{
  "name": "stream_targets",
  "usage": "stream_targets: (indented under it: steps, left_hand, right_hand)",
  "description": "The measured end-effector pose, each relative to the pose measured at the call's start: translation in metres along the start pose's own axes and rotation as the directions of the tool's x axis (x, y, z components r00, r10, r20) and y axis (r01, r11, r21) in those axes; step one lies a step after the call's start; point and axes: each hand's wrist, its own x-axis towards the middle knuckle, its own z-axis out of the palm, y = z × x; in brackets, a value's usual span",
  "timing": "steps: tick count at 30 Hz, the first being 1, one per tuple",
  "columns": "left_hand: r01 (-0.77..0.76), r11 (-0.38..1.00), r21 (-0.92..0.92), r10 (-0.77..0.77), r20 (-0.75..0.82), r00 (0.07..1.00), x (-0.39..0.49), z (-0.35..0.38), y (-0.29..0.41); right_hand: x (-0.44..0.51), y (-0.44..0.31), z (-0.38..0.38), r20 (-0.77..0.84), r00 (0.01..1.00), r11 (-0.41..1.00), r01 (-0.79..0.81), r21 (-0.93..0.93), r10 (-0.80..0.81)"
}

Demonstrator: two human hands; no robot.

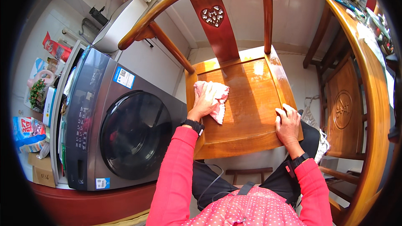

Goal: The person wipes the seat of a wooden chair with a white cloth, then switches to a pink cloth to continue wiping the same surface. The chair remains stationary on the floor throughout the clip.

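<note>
Before me stands a glossy wooden armchair, its seat (248, 106) in sun and shadow. Under my left hand (203, 99) a pink cloth (221, 95) is held against the seat's left side, one corner trailing toward me. My right hand (288, 122) rests on the right front corner of the seat, fingers bent over the frame, with nothing visible in it. Beyond the seat rises the backrest slat (216, 42), with a carved heart cutout (213, 16). Pale, wet-looking patches show on the seat's right and far parts.
A dark front-loading washing machine (88, 100) stands close on the left, detergent bags (28, 135) beyond it. The curved chair arm (141, 26) arches over the far left. A wooden table (373, 100) bearing clutter runs along the right, with another wooden chair (342, 106) beside it.
</note>
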Motion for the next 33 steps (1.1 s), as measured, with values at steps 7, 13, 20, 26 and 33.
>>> stream_targets:
  steps: [7,13,20,26,33]
  left_hand:
    - [0.051,0.998,0.036,-0.046,-0.145,0.988,0.053,0.021,-0.034]
    - [0.022,0.982,0.187,0.001,-0.124,0.992,0.050,0.033,-0.017]
    - [-0.194,0.970,-0.148,0.179,-0.112,0.978,-0.004,0.031,0.075]
    - [-0.376,0.923,0.084,0.373,0.044,0.927,-0.042,0.022,0.111]
    - [-0.351,0.926,0.140,0.366,-0.105,0.925,0.004,0.014,0.069]
  right_hand:
    - [0.002,-0.001,-0.001,0.026,1.000,1.000,-0.008,-0.012,0.008]
    - [0.001,-0.002,-0.003,0.030,1.000,1.000,-0.007,-0.011,0.007]
    - [-0.003,0.000,-0.002,0.007,1.000,1.000,-0.007,0.024,0.007]
    - [-0.004,0.002,0.001,-0.012,1.000,0.999,-0.012,0.034,0.013]
    - [-0.002,0.004,0.002,-0.011,1.000,1.000,0.003,0.028,-0.003]
